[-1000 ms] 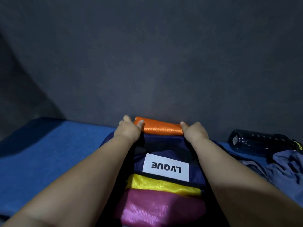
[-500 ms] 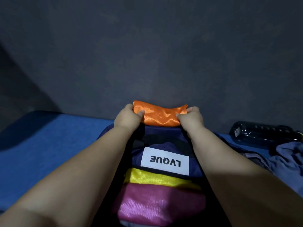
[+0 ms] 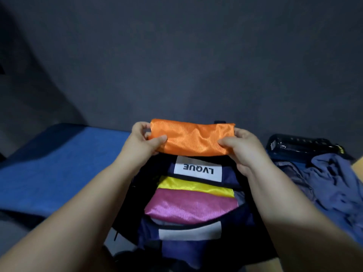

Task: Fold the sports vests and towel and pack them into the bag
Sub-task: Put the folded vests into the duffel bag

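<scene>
Both hands, out over the blue table [image 3: 59, 163], are clamped on a folded orange vest [image 3: 193, 138], one at each short end. On the left, the left hand [image 3: 144, 141] has its thumb pressed across the near face and its fingers curled behind. The right hand [image 3: 242, 148] pinches the other end the same way, so the bundle hangs stretched between them over the far end of the open bag [image 3: 129, 203]. To my eye this is the packing step, the folding of this piece done. Inside the bag a yellow vest [image 3: 194, 186] and a pink vest [image 3: 190, 206] lie touching, beside the white LVQUE label [image 3: 198, 168]. Next, I'd guess, the orange one must come down and lie flat without its fold springing open. Further right lie a dark bottle [image 3: 300, 146] and a crumpled grey-blue cloth [image 3: 334, 183], possibly the towel, not yet folded.
</scene>
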Action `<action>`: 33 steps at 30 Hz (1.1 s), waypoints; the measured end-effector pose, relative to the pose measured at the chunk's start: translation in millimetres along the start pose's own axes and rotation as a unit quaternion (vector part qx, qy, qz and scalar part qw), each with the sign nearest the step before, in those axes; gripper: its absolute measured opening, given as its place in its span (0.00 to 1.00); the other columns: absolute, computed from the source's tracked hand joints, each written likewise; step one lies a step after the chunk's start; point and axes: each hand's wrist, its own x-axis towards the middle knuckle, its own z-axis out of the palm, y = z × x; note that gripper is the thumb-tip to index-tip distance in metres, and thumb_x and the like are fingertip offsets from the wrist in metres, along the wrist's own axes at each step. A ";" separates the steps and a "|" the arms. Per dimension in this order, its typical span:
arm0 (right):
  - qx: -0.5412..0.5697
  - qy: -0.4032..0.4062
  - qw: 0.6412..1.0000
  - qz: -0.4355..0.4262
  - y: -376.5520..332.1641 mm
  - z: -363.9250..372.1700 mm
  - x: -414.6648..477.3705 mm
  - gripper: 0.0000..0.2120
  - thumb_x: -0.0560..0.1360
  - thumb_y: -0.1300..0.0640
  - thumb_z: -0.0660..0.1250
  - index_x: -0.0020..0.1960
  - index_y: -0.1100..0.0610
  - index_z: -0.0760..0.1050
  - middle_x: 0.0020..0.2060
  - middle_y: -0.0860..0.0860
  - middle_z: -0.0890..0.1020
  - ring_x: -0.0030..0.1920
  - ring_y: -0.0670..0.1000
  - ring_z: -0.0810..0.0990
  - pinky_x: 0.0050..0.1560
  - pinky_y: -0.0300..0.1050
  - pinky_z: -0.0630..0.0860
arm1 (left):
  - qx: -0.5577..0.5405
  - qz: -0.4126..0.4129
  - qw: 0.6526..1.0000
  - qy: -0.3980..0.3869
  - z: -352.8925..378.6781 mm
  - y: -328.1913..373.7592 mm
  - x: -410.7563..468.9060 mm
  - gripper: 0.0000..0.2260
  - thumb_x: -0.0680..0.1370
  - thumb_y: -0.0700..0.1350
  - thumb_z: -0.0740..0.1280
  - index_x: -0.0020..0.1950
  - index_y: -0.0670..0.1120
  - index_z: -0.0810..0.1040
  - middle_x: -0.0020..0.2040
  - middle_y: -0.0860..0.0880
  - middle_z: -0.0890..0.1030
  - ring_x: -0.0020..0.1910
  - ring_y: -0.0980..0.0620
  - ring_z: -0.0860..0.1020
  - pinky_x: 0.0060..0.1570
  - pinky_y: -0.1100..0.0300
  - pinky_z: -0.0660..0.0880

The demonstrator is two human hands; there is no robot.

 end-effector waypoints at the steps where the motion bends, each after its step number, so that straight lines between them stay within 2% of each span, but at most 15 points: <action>1: -0.011 -0.012 1.000 0.001 4.1 -3.0 -11.9 0.13 0.71 0.75 0.66 0.52 0.63 0.77 0.42 0.57 0.83 0.39 0.53 0.82 0.42 0.45 0.79 | -0.005 -0.011 1.000 -0.018 -5.3 -3.4 -11.1 0.16 0.75 0.43 0.72 0.59 0.50 0.69 0.51 0.47 0.81 0.46 0.51 0.81 0.48 0.53 0.80; 3: -0.043 -0.031 0.999 0.010 13.8 -7.9 -30.9 0.11 0.71 0.74 0.67 0.49 0.62 0.78 0.43 0.57 0.84 0.41 0.55 0.82 0.46 0.48 0.79 | 0.009 -0.026 0.999 -0.046 -14.1 -12.0 -30.7 0.17 0.75 0.42 0.72 0.60 0.52 0.70 0.54 0.46 0.80 0.49 0.49 0.82 0.53 0.50 0.80; 6: -0.119 -0.044 0.991 0.041 28.4 -14.7 -51.8 0.11 0.71 0.72 0.70 0.49 0.60 0.79 0.43 0.57 0.85 0.42 0.55 0.83 0.48 0.50 0.80 | 0.071 -0.030 0.994 -0.082 -23.6 -26.0 -52.3 0.15 0.75 0.44 0.73 0.57 0.56 0.73 0.53 0.51 0.81 0.51 0.51 0.82 0.55 0.50 0.80; 10: -0.254 -0.034 0.966 0.040 38.3 -21.0 -72.1 0.13 0.72 0.65 0.71 0.55 0.57 0.76 0.42 0.50 0.82 0.41 0.50 0.81 0.45 0.43 0.77 | 0.165 -0.027 0.978 -0.123 -27.0 -37.7 -68.8 0.11 0.76 0.47 0.71 0.55 0.55 0.75 0.49 0.53 0.82 0.48 0.55 0.81 0.53 0.53 0.78; 12: -0.403 -0.025 0.915 0.004 40.1 -23.2 -78.8 0.16 0.74 0.58 0.70 0.61 0.53 0.73 0.44 0.49 0.80 0.43 0.49 0.79 0.42 0.42 0.73 | 0.264 -0.007 0.955 -0.137 -26.9 -41.0 -74.0 0.10 0.78 0.51 0.68 0.56 0.54 0.72 0.48 0.54 0.81 0.48 0.56 0.79 0.51 0.57 0.76; 14: -0.528 -0.019 0.849 -0.029 42.3 -24.6 -83.6 0.21 0.77 0.51 0.66 0.68 0.51 0.67 0.51 0.50 0.79 0.50 0.52 0.78 0.46 0.44 0.71 | 0.341 0.013 0.929 -0.143 -27.0 -44.2 -78.2 0.10 0.79 0.54 0.65 0.57 0.53 0.70 0.48 0.53 0.80 0.47 0.54 0.78 0.52 0.53 0.75; 16: -0.576 -0.008 0.817 -0.042 45.4 -24.9 -86.4 0.22 0.79 0.49 0.61 0.71 0.50 0.63 0.58 0.51 0.78 0.55 0.55 0.77 0.48 0.46 0.71 | 0.402 0.025 0.904 -0.144 -26.9 -46.7 -80.8 0.11 0.80 0.56 0.61 0.53 0.50 0.67 0.45 0.51 0.78 0.46 0.52 0.77 0.50 0.51 0.74; 17: -0.585 -0.006 0.810 -0.048 47.3 -24.9 -87.7 0.22 0.80 0.48 0.60 0.72 0.50 0.61 0.58 0.51 0.78 0.56 0.55 0.77 0.47 0.47 0.71 | 0.431 0.029 0.890 -0.145 -26.8 -47.6 -81.2 0.12 0.81 0.57 0.59 0.52 0.50 0.66 0.45 0.51 0.77 0.47 0.50 0.76 0.48 0.51 0.73; 19: -0.586 -0.006 0.808 -0.061 52.1 -24.3 -90.0 0.24 0.80 0.48 0.58 0.74 0.49 0.58 0.50 0.50 0.79 0.51 0.55 0.79 0.44 0.47 0.71 | 0.463 0.038 0.876 -0.134 -26.5 -49.0 -81.3 0.13 0.81 0.58 0.58 0.57 0.51 0.65 0.48 0.50 0.76 0.52 0.45 0.76 0.47 0.52 0.69; 21: -0.567 -0.010 0.820 -0.077 55.7 -24.0 -93.2 0.26 0.81 0.49 0.57 0.76 0.47 0.54 0.37 0.46 0.76 0.41 0.52 0.78 0.38 0.47 0.69 | 0.452 0.038 0.883 -0.119 -26.8 -49.7 -80.9 0.21 0.81 0.57 0.59 0.71 0.55 0.59 0.51 0.49 0.78 0.54 0.45 0.77 0.47 0.54 0.68; 22: -0.556 -0.014 0.827 -0.089 57.6 -24.2 -94.1 0.27 0.81 0.50 0.58 0.77 0.46 0.52 0.33 0.46 0.74 0.36 0.50 0.76 0.34 0.47 0.68 | 0.438 0.043 0.890 -0.117 -26.9 -49.8 -81.7 0.27 0.81 0.56 0.59 0.77 0.57 0.51 0.48 0.50 0.78 0.51 0.46 0.77 0.46 0.55 0.68; 24: -0.544 -0.021 0.831 -0.115 60.4 -26.2 -95.0 0.28 0.81 0.52 0.58 0.77 0.43 0.52 0.33 0.45 0.72 0.33 0.49 0.74 0.32 0.47 0.68 | 0.424 0.058 0.895 -0.122 -27.0 -50.9 -83.5 0.33 0.81 0.55 0.60 0.78 0.62 0.41 0.40 0.52 0.75 0.44 0.49 0.76 0.42 0.56 0.66; 27: -0.546 -0.024 0.827 -0.132 62.0 -31.6 -95.0 0.24 0.81 0.50 0.58 0.75 0.42 0.57 0.40 0.45 0.75 0.39 0.50 0.76 0.38 0.48 0.74 | 0.430 0.094 0.887 -0.142 -29.4 -55.2 -84.3 0.28 0.82 0.54 0.57 0.76 0.66 0.45 0.44 0.54 0.76 0.47 0.50 0.76 0.45 0.57 0.67; 30: -0.547 -0.021 0.825 -0.140 66.4 -35.5 -93.5 0.20 0.81 0.49 0.59 0.72 0.42 0.62 0.43 0.47 0.77 0.42 0.50 0.77 0.41 0.48 0.74 | 0.409 0.098 0.891 -0.169 -35.5 -64.7 -82.3 0.23 0.82 0.58 0.55 0.75 0.67 0.52 0.47 0.55 0.77 0.54 0.48 0.75 0.53 0.55 0.69; 33: -0.505 -0.001 0.850 -0.150 70.6 -38.0 -88.7 0.13 0.79 0.48 0.61 0.64 0.43 0.71 0.43 0.46 0.80 0.42 0.49 0.78 0.43 0.47 0.75 | 0.401 0.094 0.894 -0.178 -34.5 -67.2 -83.7 0.21 0.81 0.59 0.54 0.74 0.65 0.55 0.53 0.55 0.75 0.58 0.47 0.75 0.56 0.54 0.69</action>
